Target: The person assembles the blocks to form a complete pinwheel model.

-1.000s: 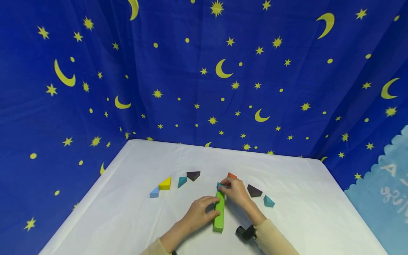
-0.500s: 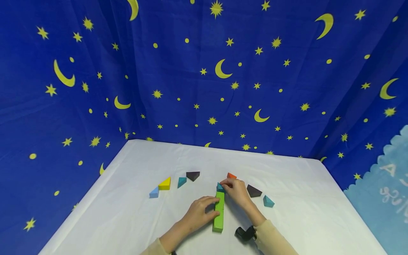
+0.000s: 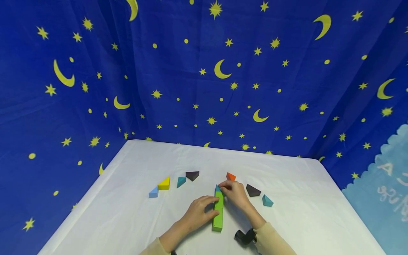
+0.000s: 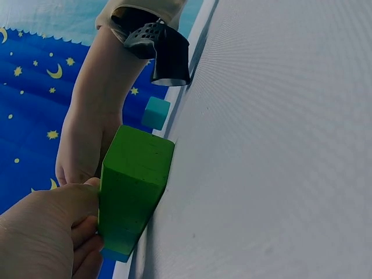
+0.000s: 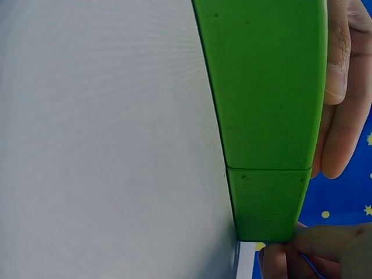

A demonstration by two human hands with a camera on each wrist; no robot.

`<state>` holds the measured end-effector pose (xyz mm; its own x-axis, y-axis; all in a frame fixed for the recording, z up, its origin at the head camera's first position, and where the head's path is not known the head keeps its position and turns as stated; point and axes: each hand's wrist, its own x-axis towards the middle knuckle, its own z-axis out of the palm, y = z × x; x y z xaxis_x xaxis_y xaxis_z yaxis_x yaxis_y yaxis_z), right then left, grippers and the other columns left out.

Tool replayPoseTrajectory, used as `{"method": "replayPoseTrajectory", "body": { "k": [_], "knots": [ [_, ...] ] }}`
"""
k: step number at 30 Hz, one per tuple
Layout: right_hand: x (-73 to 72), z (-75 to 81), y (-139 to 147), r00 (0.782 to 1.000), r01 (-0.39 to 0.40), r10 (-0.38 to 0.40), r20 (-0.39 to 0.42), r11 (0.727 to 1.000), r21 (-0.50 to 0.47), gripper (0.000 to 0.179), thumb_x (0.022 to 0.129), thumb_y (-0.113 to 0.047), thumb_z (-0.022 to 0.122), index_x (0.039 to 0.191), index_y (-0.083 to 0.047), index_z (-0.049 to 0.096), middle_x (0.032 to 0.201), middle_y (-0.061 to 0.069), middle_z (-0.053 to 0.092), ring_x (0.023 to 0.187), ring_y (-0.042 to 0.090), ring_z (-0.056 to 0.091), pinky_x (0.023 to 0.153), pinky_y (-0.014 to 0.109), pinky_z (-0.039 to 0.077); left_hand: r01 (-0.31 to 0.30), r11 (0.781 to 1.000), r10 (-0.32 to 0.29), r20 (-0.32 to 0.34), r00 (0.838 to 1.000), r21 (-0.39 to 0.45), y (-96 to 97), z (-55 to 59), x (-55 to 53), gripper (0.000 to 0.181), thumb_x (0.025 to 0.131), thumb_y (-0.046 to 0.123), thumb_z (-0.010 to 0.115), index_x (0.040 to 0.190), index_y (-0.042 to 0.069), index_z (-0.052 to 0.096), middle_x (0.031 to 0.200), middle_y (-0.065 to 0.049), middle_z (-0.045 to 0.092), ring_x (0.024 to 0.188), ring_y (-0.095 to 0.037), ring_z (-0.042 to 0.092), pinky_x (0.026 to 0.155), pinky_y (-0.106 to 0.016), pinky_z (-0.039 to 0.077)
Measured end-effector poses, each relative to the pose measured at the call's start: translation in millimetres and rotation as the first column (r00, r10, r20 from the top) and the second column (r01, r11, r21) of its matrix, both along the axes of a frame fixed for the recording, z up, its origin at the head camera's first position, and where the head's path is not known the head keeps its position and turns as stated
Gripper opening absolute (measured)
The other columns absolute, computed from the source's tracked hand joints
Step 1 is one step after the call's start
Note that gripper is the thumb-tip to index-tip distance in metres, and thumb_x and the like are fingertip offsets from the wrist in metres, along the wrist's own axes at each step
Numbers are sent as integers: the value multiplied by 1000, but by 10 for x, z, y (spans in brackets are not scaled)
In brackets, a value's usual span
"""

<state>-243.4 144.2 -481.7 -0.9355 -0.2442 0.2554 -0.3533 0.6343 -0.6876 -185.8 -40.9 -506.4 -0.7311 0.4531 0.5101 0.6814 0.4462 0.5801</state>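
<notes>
Two green blocks [image 3: 217, 221] lie end to end in a row on the white table, their seam visible in the right wrist view. At the row's far end sits a small blue triangular block [image 3: 217, 188], right up against the green. My right hand [image 3: 235, 194] pinches this triangular block between thumb and fingertips. My left hand [image 3: 198, 212] is at the row's left side, with thumb and index finger spread and touching the upper edge of the green blocks. In the left wrist view, the green row hides most of the blue triangular block [image 4: 115, 254].
To the left lie a light blue block [image 3: 153, 192], a yellow block [image 3: 164, 183], a teal block [image 3: 181, 181] and a dark block [image 3: 192, 175]. An orange block [image 3: 231, 176] lies behind my right hand; another dark block [image 3: 253, 190] and a teal one [image 3: 267, 200] lie right.
My right hand has shifted the blue triangular block slightly toward me, lining it up with the green row's far end. My left hand has stayed in place.
</notes>
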Motion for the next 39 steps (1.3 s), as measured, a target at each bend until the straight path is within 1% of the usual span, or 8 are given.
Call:
{"method": "replayPoseTrajectory", "body": {
  "k": [4,6,12,14,18,23,33,39],
  "knots": [
    [-3,27,12,1000,6,-6,-17,1000,-12,9,85,-3,67,90,-7,73,83,0,69,71,10,59,63,23,50,-2,1000,2,-1,1000,-1,-7,-3,-2,38,83,19,73,116,3,64,113,-6,65,105,-18,60,89,-33,49],
    [-19,59,45,998,22,-24,-56,999,-39,9,85,-4,68,91,-7,73,85,1,69,73,12,62,65,24,52,0,1000,0,-4,1000,0,-9,-6,-3,38,83,19,73,116,3,65,112,-6,65,105,-18,60,89,-33,49],
    [-144,177,250,972,118,-143,-186,983,-142,14,83,0,69,96,-1,71,90,9,69,80,24,66,71,35,55,3,1000,-3,-8,1000,5,-5,-19,-6,37,83,20,73,116,4,65,111,-6,66,104,-18,60,89,-33,49],
    [-193,182,325,969,144,-167,-181,980,-136,16,82,2,69,98,0,71,93,11,69,83,26,66,74,37,55,2,1000,-2,-9,1000,3,-4,-25,-7,37,83,20,73,115,4,65,111,-5,66,105,-18,60,90,-33,49],
    [-250,150,422,981,145,-152,-116,987,-73,21,83,6,66,103,3,69,99,15,68,90,29,64,80,40,53,0,1000,0,-29,1000,0,-4,-39,-8,38,82,21,74,115,5,66,111,-6,66,105,-19,60,90,-33,48],
    [-258,101,429,990,129,-131,-61,991,-32,22,82,7,65,104,3,69,99,16,68,90,29,65,79,40,53,2,1000,-2,-20,1000,2,-6,-44,-16,37,83,20,74,115,5,65,112,-5,66,106,-19,60,91,-34,48],
    [-259,41,424,987,137,-136,-81,991,1,23,79,7,67,102,5,68,98,17,67,89,30,65,78,41,54,1,1000,-1,-37,999,10,-6,-36,-11,37,81,20,74,114,5,66,111,-6,66,105,-19,60,90,-34,48],
    [-252,23,427,986,135,-129,-106,990,50,22,78,0,73,99,5,69,88,13,68,78,25,66,70,36,55,2,1000,-2,-29,1000,5,-5,-30,-13,37,82,20,74,115,5,65,112,-5,66,105,-19,60,91,-34,48]
  ]
}}
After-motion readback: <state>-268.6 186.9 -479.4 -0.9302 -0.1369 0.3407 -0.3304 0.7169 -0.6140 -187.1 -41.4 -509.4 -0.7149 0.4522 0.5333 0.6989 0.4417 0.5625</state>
